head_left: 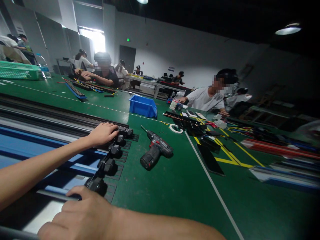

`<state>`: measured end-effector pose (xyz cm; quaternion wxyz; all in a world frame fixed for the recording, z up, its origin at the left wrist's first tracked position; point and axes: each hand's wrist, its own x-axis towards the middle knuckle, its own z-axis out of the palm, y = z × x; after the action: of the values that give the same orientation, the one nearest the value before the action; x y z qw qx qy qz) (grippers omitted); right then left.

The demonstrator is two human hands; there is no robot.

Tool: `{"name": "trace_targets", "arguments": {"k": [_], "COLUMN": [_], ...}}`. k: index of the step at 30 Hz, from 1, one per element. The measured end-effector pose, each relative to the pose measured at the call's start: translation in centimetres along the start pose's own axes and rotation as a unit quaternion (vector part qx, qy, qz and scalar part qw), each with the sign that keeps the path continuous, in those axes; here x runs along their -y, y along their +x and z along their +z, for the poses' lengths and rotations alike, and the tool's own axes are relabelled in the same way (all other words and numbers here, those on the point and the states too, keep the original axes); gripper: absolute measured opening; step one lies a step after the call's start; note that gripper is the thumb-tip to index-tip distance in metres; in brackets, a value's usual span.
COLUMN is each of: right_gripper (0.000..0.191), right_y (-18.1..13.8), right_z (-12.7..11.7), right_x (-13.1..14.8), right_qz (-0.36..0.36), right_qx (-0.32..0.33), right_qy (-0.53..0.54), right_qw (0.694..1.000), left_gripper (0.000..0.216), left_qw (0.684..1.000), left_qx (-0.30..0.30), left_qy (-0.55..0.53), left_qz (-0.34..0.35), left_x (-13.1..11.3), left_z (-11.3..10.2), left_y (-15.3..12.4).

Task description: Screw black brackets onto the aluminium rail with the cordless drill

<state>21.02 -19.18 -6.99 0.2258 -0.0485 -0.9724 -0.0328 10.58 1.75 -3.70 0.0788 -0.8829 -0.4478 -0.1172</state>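
My left hand [103,134] lies palm down over the far end of a set of long blue, black and silver metal rails [37,140], its fingers together and bent over the end piece. Closer to me, my right hand [83,213] curls around the near part of the same rail end, with the thumb beside a black knob-like fitting [96,185]. Several such black fittings, each with a flat slotted tab, line the rail ends between my hands. To their right, a black and red cordless drill [157,149] rests on its side on the green table [160,200].
Beyond the drill stand a blue parts bin [143,106] and a white tape ring [176,129]. Black parts and a dark flat panel [210,159] lie to the right. A green basket [18,70] and a water bottle [43,66] are at left. Co-workers sit across the table.
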Motion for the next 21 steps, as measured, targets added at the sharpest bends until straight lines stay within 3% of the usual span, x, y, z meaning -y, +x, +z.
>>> {"name": "trace_targets", "arguments": {"k": [11, 17, 21], "right_gripper": [0.052, 0.036, 0.041], "right_y": [0.0, 0.1, 0.4], "right_z": [-0.3, 0.7, 1.5], "right_x": [0.0, -0.6, -0.7], "right_qz": [0.001, -0.026, -0.027], "right_qx": [0.013, -0.026, -0.049], "right_qy": [-0.008, -0.006, -0.007], "right_qw": [1.0, 0.999, 0.998], "left_gripper": [0.043, 0.044, 0.044], "left_qw": [1.0, 1.0, 1.0], "left_qx": [-0.003, -0.002, -0.004], "left_qy": [0.0, -0.016, -0.014], "left_qz": [-0.003, -0.002, -0.004], "left_x": [-0.3, -0.2, -0.1], "left_z": [-0.3, -0.3, 0.0], "left_y": [0.0, -0.1, 0.0]}}
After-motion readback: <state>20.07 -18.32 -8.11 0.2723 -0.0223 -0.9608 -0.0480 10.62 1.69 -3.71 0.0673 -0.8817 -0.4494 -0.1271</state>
